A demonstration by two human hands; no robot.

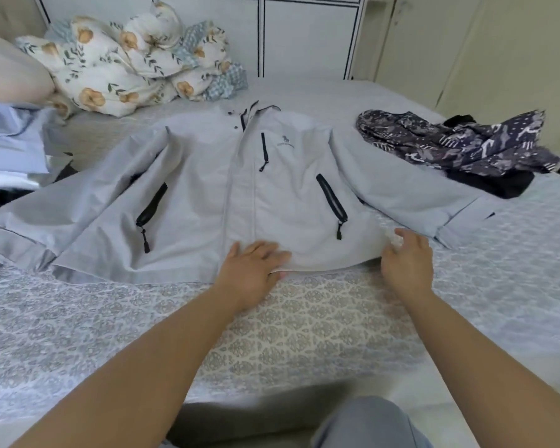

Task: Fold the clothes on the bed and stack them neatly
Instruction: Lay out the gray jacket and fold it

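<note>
Both hands meet the grey jacket point(240, 189): your left hand point(253, 270) presses flat, right hand point(408, 263) pinches the soft, slippery hem; take hold there.

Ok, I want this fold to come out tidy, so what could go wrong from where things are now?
1. Both sleeves of the jacket lie spread wide; the right one ends beside the patterned garment and could drag it when folded in.
2. The left hand presses flat on the hem while the right hand pinches the hem corner; an uneven pull could skew the front.
3. The smooth fabric may slide on the bedspread.
</note>
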